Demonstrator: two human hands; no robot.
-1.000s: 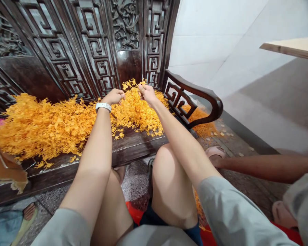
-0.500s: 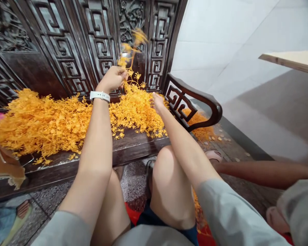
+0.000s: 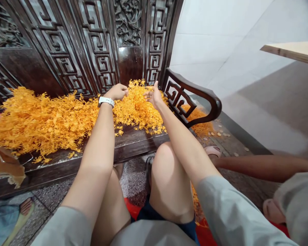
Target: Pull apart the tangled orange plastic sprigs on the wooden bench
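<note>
A long heap of orange-yellow artificial flower sprigs point(image 3: 53, 119) lies on the dark wooden bench point(image 3: 133, 141). My left hand point(image 3: 119, 92), with a pale watch at the wrist, is closed at the upper edge of the heap's right part; what its fingers pinch is too small to make out. My right hand point(image 3: 153, 96) is just to the right over the same part, fingers spread, thumb up, palm facing left, with nothing held in it.
The carved bench back point(image 3: 130, 65) rises behind the heap, and a curved armrest point(image 3: 215, 107) closes its right end. A torn cardboard box point(image 3: 5, 167) stands at the left. Another person's leg point(image 3: 259, 167) reaches in from the right.
My left hand has come down from above the heap, and the sprig it held up is no longer seen raised. My right hand has tilted upward with fingers spread. The view has shifted slightly.
</note>
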